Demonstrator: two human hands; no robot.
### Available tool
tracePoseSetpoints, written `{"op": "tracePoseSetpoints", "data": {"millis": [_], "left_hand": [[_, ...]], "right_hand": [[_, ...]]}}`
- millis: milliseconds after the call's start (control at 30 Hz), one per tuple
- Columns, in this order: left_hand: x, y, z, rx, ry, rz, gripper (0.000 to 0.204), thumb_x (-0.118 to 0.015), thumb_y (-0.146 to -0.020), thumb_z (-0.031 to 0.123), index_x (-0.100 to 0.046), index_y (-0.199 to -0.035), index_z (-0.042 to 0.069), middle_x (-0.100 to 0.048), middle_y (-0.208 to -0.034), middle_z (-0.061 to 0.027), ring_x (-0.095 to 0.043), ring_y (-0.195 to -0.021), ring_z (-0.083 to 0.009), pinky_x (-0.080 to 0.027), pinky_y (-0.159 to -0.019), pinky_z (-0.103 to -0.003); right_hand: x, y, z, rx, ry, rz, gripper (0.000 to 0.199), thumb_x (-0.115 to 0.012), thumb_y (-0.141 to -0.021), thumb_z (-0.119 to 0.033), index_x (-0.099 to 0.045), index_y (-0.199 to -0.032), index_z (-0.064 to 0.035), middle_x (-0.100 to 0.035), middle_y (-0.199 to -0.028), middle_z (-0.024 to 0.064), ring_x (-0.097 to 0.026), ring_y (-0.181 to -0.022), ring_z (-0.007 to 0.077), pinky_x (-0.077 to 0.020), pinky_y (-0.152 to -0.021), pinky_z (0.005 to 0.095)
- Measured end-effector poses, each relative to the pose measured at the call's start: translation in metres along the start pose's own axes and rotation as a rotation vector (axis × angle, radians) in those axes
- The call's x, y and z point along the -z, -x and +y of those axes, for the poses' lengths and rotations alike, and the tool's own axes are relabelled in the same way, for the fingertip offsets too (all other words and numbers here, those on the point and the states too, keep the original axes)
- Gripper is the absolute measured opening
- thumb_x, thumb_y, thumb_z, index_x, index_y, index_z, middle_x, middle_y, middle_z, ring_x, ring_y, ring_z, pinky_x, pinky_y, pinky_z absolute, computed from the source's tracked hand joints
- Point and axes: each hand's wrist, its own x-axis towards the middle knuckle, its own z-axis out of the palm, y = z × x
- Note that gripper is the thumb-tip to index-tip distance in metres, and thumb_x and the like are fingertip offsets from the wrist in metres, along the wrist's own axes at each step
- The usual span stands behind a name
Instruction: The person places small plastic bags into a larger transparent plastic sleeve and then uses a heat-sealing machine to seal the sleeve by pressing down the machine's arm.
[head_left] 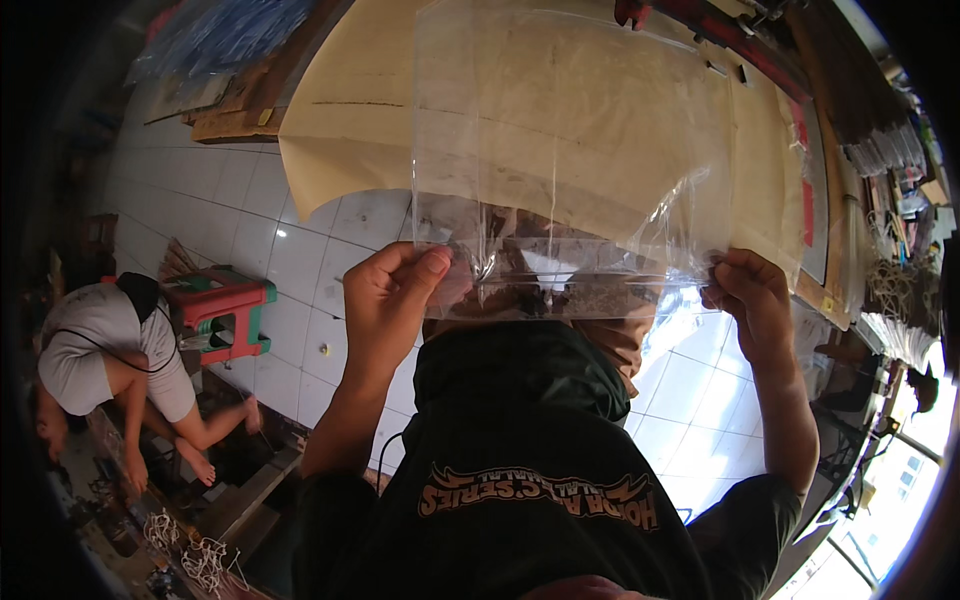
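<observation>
A clear plastic sheet (580,130), perhaps a bag, stretches between my two hands, its far part lying over brown paper (350,130) on the table. My left hand (400,280) pinches its near left side between thumb and fingers. At the near right side my right hand (745,290) grips the plastic with curled fingers. The near edge hangs in front of my body, and light glints off creases close to both hands. Whether the plastic has one layer or two, I cannot tell.
A red metal bar (720,45) crosses the table's far right. Bundled blue plastic (225,35) lies at the far left. On the left, a person in grey (100,345) bends low near a red and green stool (225,305). Cluttered shelves (890,190) line the right.
</observation>
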Motion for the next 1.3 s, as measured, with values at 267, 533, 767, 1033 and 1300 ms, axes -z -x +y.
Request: {"op": "tracePoseSetpoints", "data": {"millis": [267,533,767,1033,1300], "left_hand": [[0.012,-0.011,0.01,0.047,0.151,-0.111,0.02,-0.072,-0.092,0.011,-0.071,-0.099,-0.008,-0.071,-0.086,-0.0112,-0.069,-0.079,-0.0153,-0.059,-0.072,-0.032],[0.019,-0.017,0.021,-0.016,0.088,-0.068,0.02,-0.077,-0.084,0.001,-0.072,-0.101,-0.008,-0.072,-0.082,-0.0138,-0.07,-0.074,-0.0182,-0.06,-0.069,-0.032],[0.017,-0.024,0.03,0.03,0.134,-0.188,0.016,-0.074,-0.086,0.002,-0.072,-0.101,-0.006,-0.072,-0.078,-0.0104,-0.069,-0.067,-0.0135,-0.057,-0.06,-0.027],[0.004,-0.052,0.059,-0.101,0.136,-0.156,0.016,-0.073,-0.087,0.003,-0.072,-0.101,-0.004,-0.069,-0.076,-0.007,-0.066,-0.062,-0.0128,-0.055,-0.054,-0.027],[0.008,-0.062,0.057,-0.031,0.181,-0.214,0.017,-0.072,-0.087,0.006,-0.071,-0.101,-0.004,-0.069,-0.075,-0.0084,-0.065,-0.059,-0.013,-0.054,-0.052,-0.026]], "right_hand": [[0.005,-0.002,0.006,0.054,-0.014,-0.024,0.014,-0.062,-0.09,-0.003,-0.065,-0.103,0.0019,-0.069,-0.085,0.0088,-0.068,-0.071,0.018,-0.0587,-0.068,0.0308],[-0.005,0.003,-0.013,-0.004,0.012,0.046,0.014,-0.067,-0.086,-0.002,-0.067,-0.1,0.0027,-0.069,-0.085,0.0105,-0.069,-0.072,0.0196,-0.0588,-0.064,0.0312],[-0.001,0.004,-0.022,-0.085,-0.019,0.033,0.008,-0.066,-0.086,-0.002,-0.067,-0.092,0.0034,-0.066,-0.078,0.0105,-0.064,-0.062,0.0188,-0.053,-0.056,0.0303],[0.001,-0.014,-0.033,-0.005,-0.045,0.05,0.014,-0.067,-0.086,-0.007,-0.066,-0.094,0.0055,-0.064,-0.074,0.0101,-0.064,-0.063,0.0182,-0.0532,-0.057,0.0305],[0.002,-0.016,-0.04,-0.054,-0.028,0.054,0.018,-0.066,-0.085,-0.006,-0.066,-0.097,0.0071,-0.065,-0.079,0.012,-0.065,-0.065,0.0198,-0.0546,-0.057,0.0314]]}}
